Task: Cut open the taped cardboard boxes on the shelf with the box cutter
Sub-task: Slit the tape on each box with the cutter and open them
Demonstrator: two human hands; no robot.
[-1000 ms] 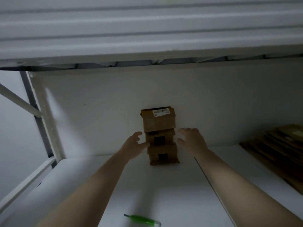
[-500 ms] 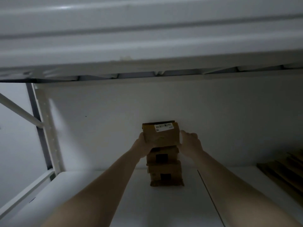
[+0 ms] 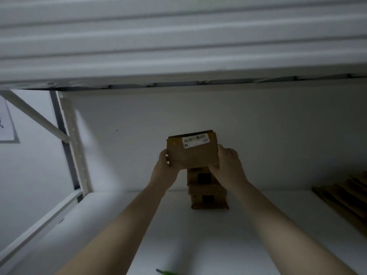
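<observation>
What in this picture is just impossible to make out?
All head view.
- Green box cutter: cut off by the bottom edge; only a tip shows.
- Label on the top box: print too small and blurred.
- Middle box: partly hidden by the top box and right hand.
- Flat cardboard: cut off by the right edge, dim.

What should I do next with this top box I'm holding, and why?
Probably lower the top box onto the shelf nearer you, beside the green box cutter. The left hand and right hand both grip its sides above the two other boxes, so neither hand is free to take the cutter.
</observation>
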